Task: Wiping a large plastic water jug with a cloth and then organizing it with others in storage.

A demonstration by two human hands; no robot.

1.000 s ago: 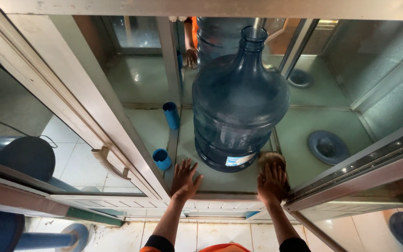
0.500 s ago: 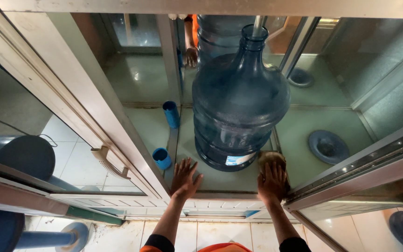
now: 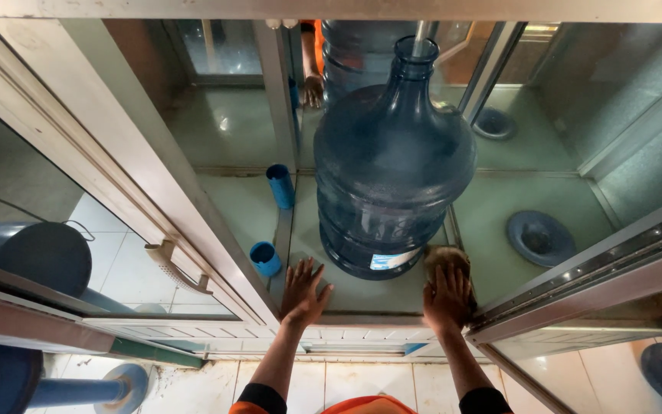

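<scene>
A big blue water bottle stands upright on the wet green shelf inside a glass cabinet. The left hand lies flat on the shelf just in front of the bottle, fingers spread wide, holding nothing. The right hand rests on a brown sponge that touches the bottom edge of the bottle; its fingers lie close together on the sponge. Two small blue cups stand to the left of the bottle. A round blue dish lies on the right.
</scene>
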